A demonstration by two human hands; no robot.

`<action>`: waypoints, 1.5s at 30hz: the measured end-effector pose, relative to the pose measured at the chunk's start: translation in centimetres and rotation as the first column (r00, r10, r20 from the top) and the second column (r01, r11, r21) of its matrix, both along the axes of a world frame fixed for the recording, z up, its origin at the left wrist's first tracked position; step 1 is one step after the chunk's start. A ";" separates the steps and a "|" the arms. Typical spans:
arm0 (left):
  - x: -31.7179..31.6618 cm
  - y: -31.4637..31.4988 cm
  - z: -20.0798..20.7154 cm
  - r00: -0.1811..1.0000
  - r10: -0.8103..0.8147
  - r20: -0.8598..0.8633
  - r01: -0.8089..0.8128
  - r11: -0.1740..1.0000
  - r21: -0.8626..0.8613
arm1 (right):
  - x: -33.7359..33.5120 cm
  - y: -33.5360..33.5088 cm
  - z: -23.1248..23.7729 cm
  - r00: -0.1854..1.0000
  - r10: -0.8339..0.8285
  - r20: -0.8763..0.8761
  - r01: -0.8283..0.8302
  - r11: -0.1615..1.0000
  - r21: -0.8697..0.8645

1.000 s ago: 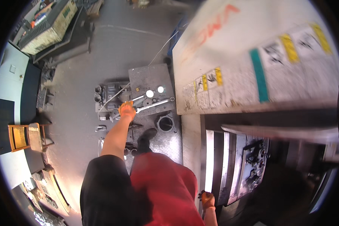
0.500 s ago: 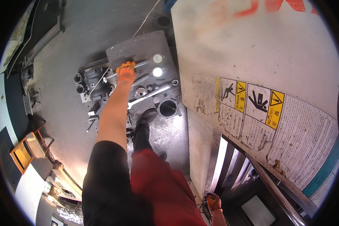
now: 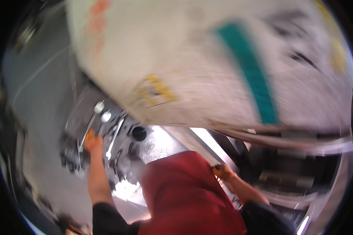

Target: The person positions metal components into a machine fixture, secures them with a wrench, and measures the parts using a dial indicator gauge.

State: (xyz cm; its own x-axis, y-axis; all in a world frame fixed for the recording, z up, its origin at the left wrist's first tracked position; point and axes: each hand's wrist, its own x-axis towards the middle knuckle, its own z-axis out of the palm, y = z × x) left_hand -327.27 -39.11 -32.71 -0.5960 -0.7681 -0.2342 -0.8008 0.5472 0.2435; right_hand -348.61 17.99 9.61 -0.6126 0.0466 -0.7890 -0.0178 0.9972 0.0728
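My left hand (image 3: pixel 92 141), in an orange glove, reaches down to a worktop at the left. Its fingers close round the rod of a dial bore gauge (image 3: pixel 88 126), whose round pale dial (image 3: pixel 99 107) lies at the far end. Beside it rests a second gauge with a white dial (image 3: pixel 106 116). A long silver combination spanner (image 3: pixel 115 137) lies to the right of that. My right hand (image 3: pixel 224 172), also gloved in orange, is at the lower right by the machine's edge, its fingers curled at something small and dark. Blur hides what that is.
A large off-white machine panel (image 3: pixel 176 51) with a teal stripe and yellow labels fills the upper right. Dark metal parts (image 3: pixel 70 158) sit left of my left hand. A plate with a round hole (image 3: pixel 139 133) lies near the spanner. My red apron (image 3: pixel 184 188) covers the lower middle.
My view has swung to the right, so the worktop sits further left and more of the machine shows. My right hand and forearm have come further into view. My left hand stays at the gauge.
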 end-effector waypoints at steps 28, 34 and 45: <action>-12.7 35.3 26.3 0.680 -0.731 -0.059 0.657 0.571 0.493 | 29.9 52.2 -17.8 -0.554 -0.822 -0.133 0.521 -0.218 -0.825; -13.4 49.9 31.1 0.515 -0.856 -0.050 0.738 0.412 0.535 | 38.2 62.6 -9.1 -0.802 -0.496 0.332 -0.148 -0.374 -0.915; -15.7 60.6 32.0 0.315 -0.949 -0.027 0.771 0.239 0.590 | 48.5 65.1 -3.0 -0.813 -0.392 0.431 -0.353 -0.258 -0.900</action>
State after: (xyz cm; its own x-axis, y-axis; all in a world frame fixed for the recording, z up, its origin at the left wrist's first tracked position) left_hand -342.99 21.50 -0.68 -0.6503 0.4301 -0.6261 0.0350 0.8403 0.5409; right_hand -300.10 83.06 6.65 0.1153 0.9251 -0.3619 -0.3035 -0.3141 -0.8996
